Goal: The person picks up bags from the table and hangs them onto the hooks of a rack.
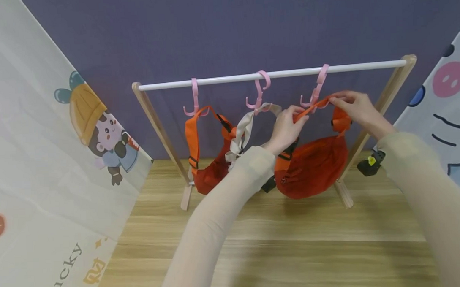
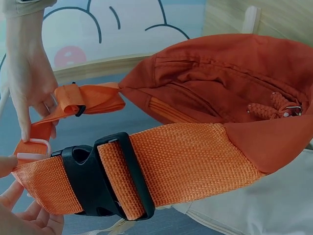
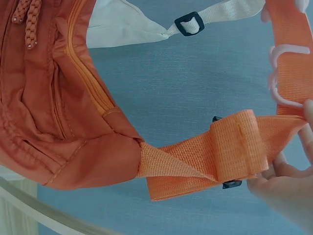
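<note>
A red waist bag [image 1: 314, 166] with an orange strap [image 1: 315, 106] hangs at the right of the rack. My left hand [image 1: 286, 126] pinches the strap left of the rightmost pink hook [image 1: 317, 87]; my right hand [image 1: 352, 105] pinches it on the other side. Between the two hands the strap lies over the hook's lower prongs. In the left wrist view a black buckle [image 2: 105, 178] sits on the strap near my left fingers. The right wrist view shows the folded strap end [image 3: 239, 147] beside my right hand [image 3: 288, 181].
A white rail [image 1: 227, 79] on wooden legs carries the hooks. Another red bag [image 1: 210, 178] hangs from the left pink hook [image 1: 195, 98], and a whitish strap [image 1: 244, 130] from the middle hook [image 1: 259, 91]. A black object with a yellow mark [image 1: 370, 164] is by the right leg.
</note>
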Motion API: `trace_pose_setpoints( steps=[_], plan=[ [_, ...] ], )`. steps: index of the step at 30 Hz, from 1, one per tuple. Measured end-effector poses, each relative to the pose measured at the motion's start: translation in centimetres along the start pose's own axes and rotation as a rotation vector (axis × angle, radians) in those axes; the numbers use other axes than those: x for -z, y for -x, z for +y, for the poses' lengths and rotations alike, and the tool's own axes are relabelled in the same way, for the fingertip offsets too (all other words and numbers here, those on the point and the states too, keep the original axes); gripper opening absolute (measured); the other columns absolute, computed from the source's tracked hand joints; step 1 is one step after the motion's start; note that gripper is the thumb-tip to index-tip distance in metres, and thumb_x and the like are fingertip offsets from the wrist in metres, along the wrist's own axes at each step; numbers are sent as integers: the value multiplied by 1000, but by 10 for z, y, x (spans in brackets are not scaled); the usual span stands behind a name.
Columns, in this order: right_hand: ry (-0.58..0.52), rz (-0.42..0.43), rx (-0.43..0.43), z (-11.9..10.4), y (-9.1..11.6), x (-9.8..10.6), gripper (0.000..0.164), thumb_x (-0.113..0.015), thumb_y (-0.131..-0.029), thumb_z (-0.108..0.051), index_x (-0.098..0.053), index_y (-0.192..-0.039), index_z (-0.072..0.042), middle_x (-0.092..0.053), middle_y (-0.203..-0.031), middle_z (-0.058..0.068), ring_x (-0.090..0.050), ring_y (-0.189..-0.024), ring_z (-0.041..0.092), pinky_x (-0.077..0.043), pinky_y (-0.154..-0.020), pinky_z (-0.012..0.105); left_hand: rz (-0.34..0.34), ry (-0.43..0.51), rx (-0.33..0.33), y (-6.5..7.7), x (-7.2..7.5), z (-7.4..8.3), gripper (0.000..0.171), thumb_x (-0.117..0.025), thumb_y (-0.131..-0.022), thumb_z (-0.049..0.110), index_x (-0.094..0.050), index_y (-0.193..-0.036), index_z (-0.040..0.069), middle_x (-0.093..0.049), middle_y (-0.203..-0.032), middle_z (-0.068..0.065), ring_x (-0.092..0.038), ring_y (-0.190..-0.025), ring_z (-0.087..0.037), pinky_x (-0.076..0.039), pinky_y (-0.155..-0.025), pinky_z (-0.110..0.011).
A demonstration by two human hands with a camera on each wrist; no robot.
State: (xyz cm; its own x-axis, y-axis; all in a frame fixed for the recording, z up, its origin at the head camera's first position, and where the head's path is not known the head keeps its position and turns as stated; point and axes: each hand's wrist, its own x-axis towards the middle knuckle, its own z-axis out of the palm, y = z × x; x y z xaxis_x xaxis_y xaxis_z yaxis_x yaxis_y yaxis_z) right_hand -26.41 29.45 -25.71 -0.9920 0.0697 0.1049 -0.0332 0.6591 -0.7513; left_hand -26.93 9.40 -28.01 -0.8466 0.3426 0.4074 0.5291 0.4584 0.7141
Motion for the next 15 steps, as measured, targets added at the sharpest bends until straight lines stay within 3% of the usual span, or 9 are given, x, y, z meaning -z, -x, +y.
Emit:
trace_pose_setpoints(
  steps=[10, 15],
  plan=[
    [-41, -50, 6, 5, 2, -3, 65, -42, -86, -52, -38, -134, -8, -34, -134, 23, -31, -118, 38, -24, -94, 57, -6, -12, 25, 4, -1, -2, 29, -58, -86, 21, -55, -111, 8, -59, -105, -5, -54, -88, -13, -40, -76, -17],
    [-18, -25, 37, 4, 6, -7, 65, -43, -86, -50, -38, -133, -5, -39, -130, 24, -38, -113, 37, -30, -92, 54, -4, -3, 39, 5, -2, -4, 30, -58, -86, 21, -54, -113, 10, -58, -107, -4, -53, -83, -12, -39, -72, -17]
  ],
)
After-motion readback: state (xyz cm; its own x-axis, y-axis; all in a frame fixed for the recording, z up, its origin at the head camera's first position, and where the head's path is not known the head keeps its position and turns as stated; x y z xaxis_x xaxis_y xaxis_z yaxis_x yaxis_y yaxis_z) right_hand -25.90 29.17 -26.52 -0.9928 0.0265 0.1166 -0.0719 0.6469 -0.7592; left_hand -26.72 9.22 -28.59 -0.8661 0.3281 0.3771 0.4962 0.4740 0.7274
